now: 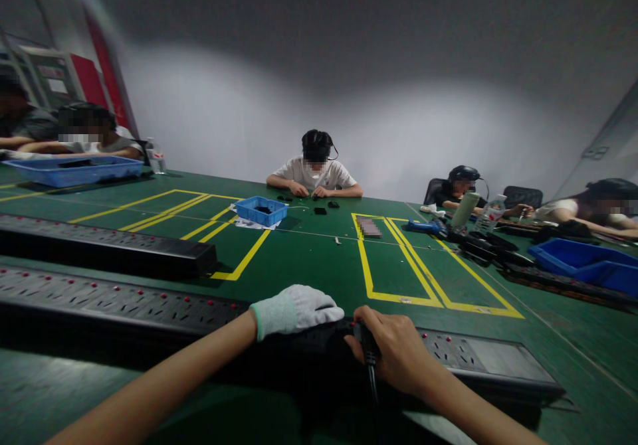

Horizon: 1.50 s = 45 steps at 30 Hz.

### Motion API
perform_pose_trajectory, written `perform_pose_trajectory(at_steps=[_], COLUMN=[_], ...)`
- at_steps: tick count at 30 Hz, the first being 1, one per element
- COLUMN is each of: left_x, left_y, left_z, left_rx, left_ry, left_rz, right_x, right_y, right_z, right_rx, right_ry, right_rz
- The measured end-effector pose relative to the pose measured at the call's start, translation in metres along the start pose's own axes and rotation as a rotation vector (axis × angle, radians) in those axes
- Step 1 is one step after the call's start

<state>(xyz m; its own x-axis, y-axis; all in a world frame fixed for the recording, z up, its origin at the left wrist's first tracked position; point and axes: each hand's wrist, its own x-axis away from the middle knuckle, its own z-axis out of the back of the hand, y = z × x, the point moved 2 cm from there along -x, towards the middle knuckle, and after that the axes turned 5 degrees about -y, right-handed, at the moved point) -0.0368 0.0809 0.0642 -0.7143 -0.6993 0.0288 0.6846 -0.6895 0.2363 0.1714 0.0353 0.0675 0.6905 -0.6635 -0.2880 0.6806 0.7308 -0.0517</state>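
Note:
A long black power strip [209, 312] with red lights and rows of sockets lies across the table in front of me. My left hand [299, 309], in a pale grey glove with a green cuff, grips the strip over its top near the middle; its thumb is hidden. Just to the right, my bare right hand [391, 342] is closed around a black plug [369, 349], whose cord hangs toward me. The plug is held against the strip's socket face; its pins are out of sight.
Behind lies a second black strip [124, 249]. A small blue basket [262, 212] stands on paper ahead, near yellow tape outlines [369, 266]. Blue bins [588, 262], bottles and black parts crowd the right. A co-worker [316, 166] sits opposite; others work at both sides.

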Motion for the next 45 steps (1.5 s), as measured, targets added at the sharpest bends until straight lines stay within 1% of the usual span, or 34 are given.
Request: perform_pose_trajectory(at_steps=[17,45], left_x=[0.0023,0.0007], left_y=[0.0026,0.0007], left_z=[0.0023,0.0002], left_rx=[0.035,-0.010], left_ry=[0.016,-0.009], left_rz=[-0.011,0.004], right_x=[-0.0010,0.0005], right_y=[0.0000,-0.0003], right_z=[0.0001,-0.0018], right_rx=[0.002,0.006], right_ry=[-0.009,0.000], right_rz=[0.001,0.005])
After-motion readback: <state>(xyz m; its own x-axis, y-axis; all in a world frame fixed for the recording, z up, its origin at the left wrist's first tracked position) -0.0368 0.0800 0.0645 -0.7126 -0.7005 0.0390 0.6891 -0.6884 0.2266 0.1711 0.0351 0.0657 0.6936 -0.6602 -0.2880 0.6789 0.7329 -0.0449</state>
